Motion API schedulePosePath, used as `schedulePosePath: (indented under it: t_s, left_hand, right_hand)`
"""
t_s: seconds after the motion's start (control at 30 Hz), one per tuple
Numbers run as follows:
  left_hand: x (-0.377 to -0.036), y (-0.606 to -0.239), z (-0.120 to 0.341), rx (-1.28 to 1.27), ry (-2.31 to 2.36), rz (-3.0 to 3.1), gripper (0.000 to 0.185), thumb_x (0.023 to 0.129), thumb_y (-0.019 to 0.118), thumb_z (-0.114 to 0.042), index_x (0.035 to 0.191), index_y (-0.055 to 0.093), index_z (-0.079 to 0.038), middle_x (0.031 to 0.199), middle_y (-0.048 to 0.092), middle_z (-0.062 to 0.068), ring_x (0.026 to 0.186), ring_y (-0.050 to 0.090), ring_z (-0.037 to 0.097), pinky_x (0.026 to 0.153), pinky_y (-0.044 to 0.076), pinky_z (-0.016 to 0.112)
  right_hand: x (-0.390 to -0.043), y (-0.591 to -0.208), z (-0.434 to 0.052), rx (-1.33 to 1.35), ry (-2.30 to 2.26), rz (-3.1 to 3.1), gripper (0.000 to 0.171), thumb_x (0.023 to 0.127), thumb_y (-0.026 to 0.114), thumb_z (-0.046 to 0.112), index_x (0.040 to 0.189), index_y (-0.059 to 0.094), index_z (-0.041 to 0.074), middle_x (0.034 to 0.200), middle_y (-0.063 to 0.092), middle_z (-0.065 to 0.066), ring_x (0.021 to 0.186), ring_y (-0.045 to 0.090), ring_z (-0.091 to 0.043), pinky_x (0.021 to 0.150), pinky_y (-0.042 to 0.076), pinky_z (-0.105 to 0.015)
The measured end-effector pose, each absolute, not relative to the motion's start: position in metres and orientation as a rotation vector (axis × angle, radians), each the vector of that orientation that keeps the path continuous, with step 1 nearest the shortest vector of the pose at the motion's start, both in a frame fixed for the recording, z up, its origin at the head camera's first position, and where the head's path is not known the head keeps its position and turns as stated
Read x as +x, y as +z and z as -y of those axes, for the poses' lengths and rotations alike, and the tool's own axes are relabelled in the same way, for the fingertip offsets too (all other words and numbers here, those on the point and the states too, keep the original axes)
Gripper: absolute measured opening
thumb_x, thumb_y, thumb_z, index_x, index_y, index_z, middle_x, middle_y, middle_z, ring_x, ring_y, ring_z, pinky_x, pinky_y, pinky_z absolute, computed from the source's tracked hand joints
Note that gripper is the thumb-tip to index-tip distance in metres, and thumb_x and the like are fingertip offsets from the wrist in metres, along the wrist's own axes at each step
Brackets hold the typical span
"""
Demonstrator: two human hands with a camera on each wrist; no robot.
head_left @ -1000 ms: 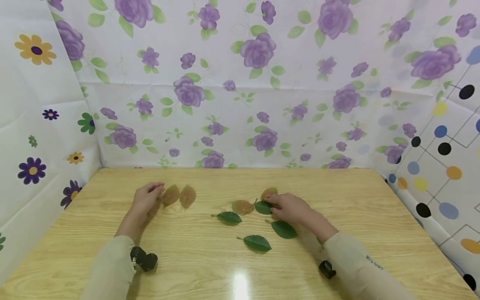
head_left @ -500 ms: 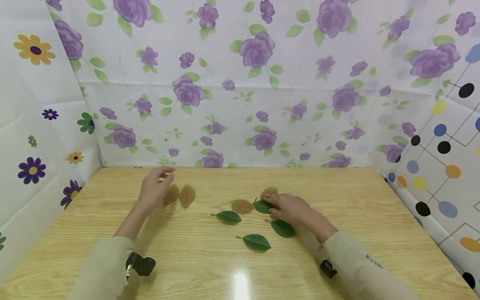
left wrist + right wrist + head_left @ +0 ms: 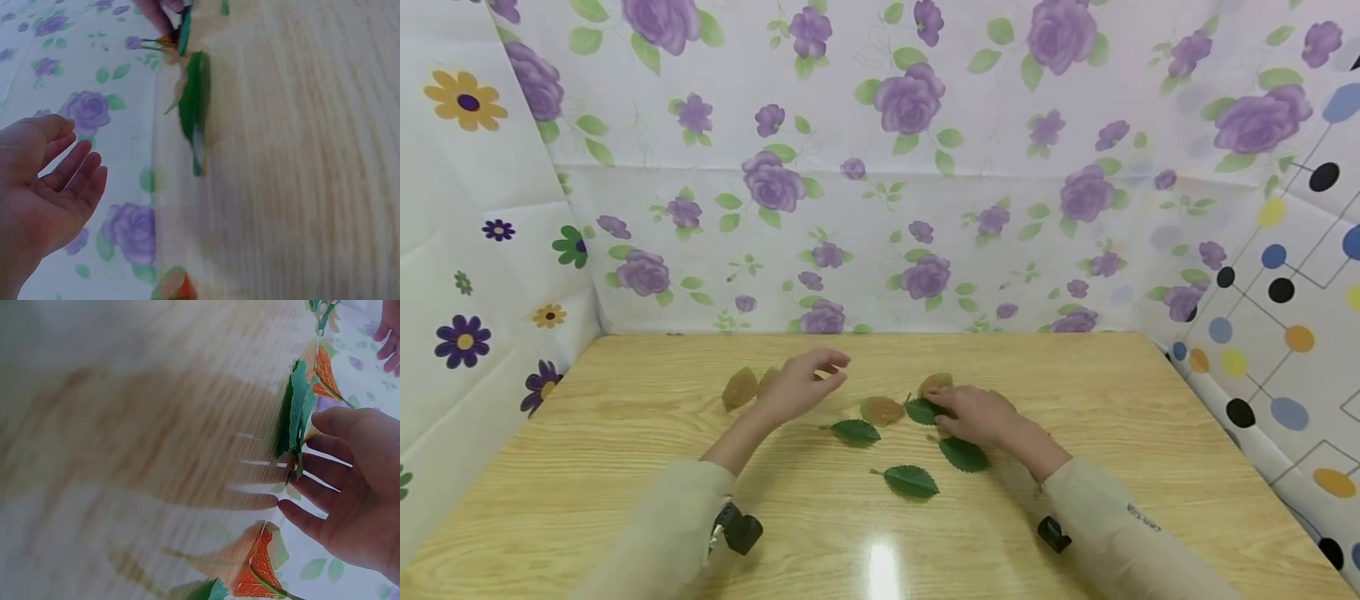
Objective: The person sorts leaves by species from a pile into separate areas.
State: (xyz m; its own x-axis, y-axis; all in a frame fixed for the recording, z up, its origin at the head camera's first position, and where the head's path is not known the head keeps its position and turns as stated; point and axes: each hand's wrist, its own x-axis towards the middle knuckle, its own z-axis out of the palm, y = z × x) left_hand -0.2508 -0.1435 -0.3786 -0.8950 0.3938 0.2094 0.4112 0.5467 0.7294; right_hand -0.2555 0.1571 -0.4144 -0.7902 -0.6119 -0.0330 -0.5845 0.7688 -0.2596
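**Leaves scattered on a wooden table, two hands among them**

A green leaf lies near the middle of the wooden table, and the right hand rests on it with its fingers lying flat and loosely spread — pressing, not pinching. Just behind the fingertips sits a brownish leaf, and just left of the green one another brown leaf. Three more green leaves lie close by: one to the left, one half under the right wrist, one nearest the person.

The left hand hovers above the table, left of the cluster — its fingers are relaxed and a little bent, holding nothing; the left wrist view shows the palm open. Behind it lie two pale brown leaves, one plain to see, the other partly hidden by the hand.

Both sleeves are beige. A cloth printed with purple roses hangs behind the table.
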Motion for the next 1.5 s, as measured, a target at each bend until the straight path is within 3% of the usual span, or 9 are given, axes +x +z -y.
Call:
schedulePosePath:
  t_s: [0.43,0.7,0.93,1.3,1.5]
  left_hand:
    - [-0.258,-0.403,0.100,-0.645,-1.345,2.930,0.032,0.091,0.065,-0.006,0.120,0.061,0.007,0.118,0.062,0.021,0.103,0.061,0.034,0.081,0.054,0.039]
    - [-0.261,-0.415,0.092,-0.617,-1.222,2.975,0.037,0.085,0.074,-0.011,0.116,0.063,0.008,0.111,0.065,0.019,0.103,0.061,0.033,0.087,0.051,0.042]
    - [-0.258,-0.418,0.091,-0.555,-1.152,3.018,0.039,0.084,0.076,-0.011,0.115,0.061,0.006,0.097,0.063,0.013,0.092,0.060,0.028,0.078,0.052,0.042]
    - [-0.255,-0.422,0.088,-0.543,-1.267,2.982,0.016,0.087,0.071,-0.004,0.100,0.064,0.002,0.094,0.064,0.010,0.089,0.061,0.024,0.076,0.053,0.037]
    - [-0.254,-0.422,0.090,-0.591,-1.332,2.955,0.007,0.092,0.065,-0.006,0.091,0.061,-0.001,0.081,0.056,0.004,0.074,0.051,0.016,0.063,0.044,0.029]
  right_hand:
    - [-0.254,-0.414,-0.158,-1.070,-0.420,-2.827,0.046,0.097,0.060,0.016,0.136,0.050,-0.006,0.138,0.050,-0.021,0.123,0.050,-0.037,0.095,0.047,-0.047]
    - [-0.252,-0.412,-0.157,-1.042,-0.418,-2.826,0.046,0.097,0.058,0.016,0.136,0.049,-0.006,0.139,0.048,-0.021,0.126,0.048,-0.036,0.097,0.045,-0.048]
    - [-0.253,-0.414,-0.158,-1.002,-0.392,-2.833,0.046,0.098,0.057,0.018,0.138,0.050,-0.002,0.141,0.047,-0.019,0.128,0.046,-0.035,0.100,0.042,-0.048]
    - [-0.254,-0.418,-0.158,-1.002,-0.371,-2.848,0.045,0.098,0.057,0.020,0.138,0.050,-0.002,0.142,0.047,-0.017,0.128,0.046,-0.034,0.101,0.042,-0.047]
    - [-0.254,-0.417,-0.155,-1.015,-0.370,-2.873,0.040,0.099,0.055,0.016,0.135,0.053,-0.003,0.138,0.051,-0.018,0.125,0.050,-0.035,0.098,0.044,-0.047]
